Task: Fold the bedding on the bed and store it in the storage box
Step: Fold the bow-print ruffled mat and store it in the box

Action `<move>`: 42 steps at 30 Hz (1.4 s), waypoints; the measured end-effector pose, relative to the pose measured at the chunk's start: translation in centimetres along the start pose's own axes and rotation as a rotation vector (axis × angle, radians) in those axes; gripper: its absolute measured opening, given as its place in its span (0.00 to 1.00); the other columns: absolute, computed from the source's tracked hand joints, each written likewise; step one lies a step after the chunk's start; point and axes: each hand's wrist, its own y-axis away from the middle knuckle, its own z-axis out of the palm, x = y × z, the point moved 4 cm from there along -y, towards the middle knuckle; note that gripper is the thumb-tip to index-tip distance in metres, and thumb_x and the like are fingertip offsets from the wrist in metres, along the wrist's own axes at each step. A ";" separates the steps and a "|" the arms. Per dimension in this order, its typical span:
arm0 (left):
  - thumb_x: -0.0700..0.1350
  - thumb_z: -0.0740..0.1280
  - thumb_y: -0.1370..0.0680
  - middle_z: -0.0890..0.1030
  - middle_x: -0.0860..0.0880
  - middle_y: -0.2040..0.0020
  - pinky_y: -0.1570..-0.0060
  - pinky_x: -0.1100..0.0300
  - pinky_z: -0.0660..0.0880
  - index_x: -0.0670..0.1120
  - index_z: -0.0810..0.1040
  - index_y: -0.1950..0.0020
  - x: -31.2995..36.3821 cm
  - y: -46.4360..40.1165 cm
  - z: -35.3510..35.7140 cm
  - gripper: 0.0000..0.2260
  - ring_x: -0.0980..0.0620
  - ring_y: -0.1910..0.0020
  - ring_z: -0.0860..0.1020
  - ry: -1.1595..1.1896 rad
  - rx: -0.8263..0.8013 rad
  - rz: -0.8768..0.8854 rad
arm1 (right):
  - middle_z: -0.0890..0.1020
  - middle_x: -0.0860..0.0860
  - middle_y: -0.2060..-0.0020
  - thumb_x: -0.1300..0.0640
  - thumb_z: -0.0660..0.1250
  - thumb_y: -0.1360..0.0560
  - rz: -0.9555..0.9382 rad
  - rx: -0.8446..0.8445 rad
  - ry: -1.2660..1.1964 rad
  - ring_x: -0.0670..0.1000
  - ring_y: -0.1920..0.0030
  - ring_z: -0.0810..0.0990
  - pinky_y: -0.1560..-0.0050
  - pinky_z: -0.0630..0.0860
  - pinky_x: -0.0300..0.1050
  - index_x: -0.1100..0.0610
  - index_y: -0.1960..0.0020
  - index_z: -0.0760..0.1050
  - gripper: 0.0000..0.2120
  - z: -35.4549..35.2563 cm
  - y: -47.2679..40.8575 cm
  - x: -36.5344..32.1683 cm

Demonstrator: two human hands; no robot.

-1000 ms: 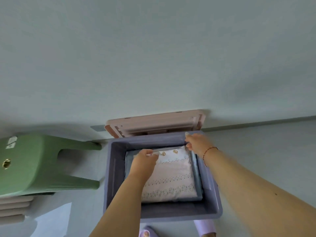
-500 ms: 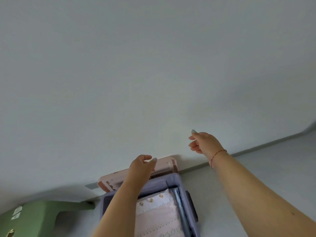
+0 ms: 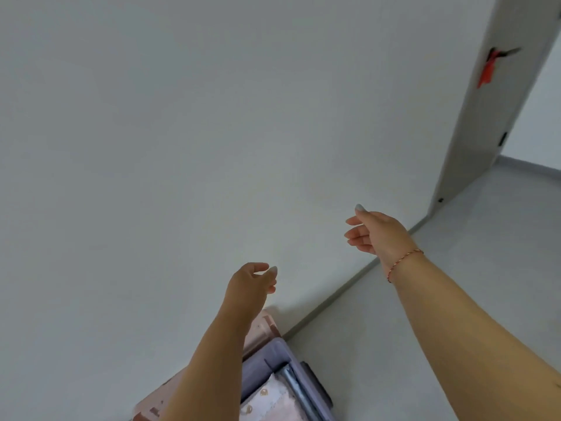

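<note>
Before a bare pale wall point(image 3: 182, 147), the left hand point(image 3: 250, 284) and right hand point(image 3: 375, 232) hang loosely curled and empty above the purple storage box point(image 3: 270, 358) (folded bedding point(image 3: 267, 402) inside, pink lid point(image 3: 261, 329) behind, forearm partly hiding it), a door point(image 3: 485, 117) at right.

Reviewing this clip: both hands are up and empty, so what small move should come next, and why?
Probably reach the left hand down to the pink lid leaning against the wall behind the purple storage box. The folded floral bedding already lies inside, the box is uncovered, and the right hand holds nothing.
</note>
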 end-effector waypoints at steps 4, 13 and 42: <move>0.50 0.65 0.20 0.82 0.48 0.50 0.42 0.54 0.77 0.45 0.75 0.39 3.0 1.3 2.6 0.13 0.52 0.52 0.81 -0.008 -0.097 0.081 | 0.82 0.53 0.62 0.46 0.59 0.21 -0.035 0.156 -0.099 0.53 0.56 0.80 0.46 0.76 0.49 0.56 0.53 0.78 0.16 -4.9 3.5 -0.5; 0.49 0.65 0.21 0.83 0.49 0.53 0.44 0.54 0.77 0.46 0.77 0.40 9.4 4.8 11.7 0.11 0.54 0.55 0.82 -0.008 -0.332 0.231 | 0.80 0.53 0.66 0.48 0.60 0.20 -0.064 0.465 -0.225 0.51 0.62 0.78 0.53 0.74 0.45 0.57 0.55 0.76 0.14 -15.9 10.5 -0.4; 0.43 0.64 0.22 0.83 0.45 0.53 0.48 0.53 0.76 0.47 0.76 0.45 28.7 27.2 62.3 0.06 0.51 0.57 0.81 -0.175 -0.969 0.480 | 0.79 0.52 0.75 0.51 0.60 0.20 0.030 1.148 -0.439 0.52 0.69 0.74 0.61 0.71 0.43 0.60 0.58 0.76 0.15 -65.7 26.3 9.0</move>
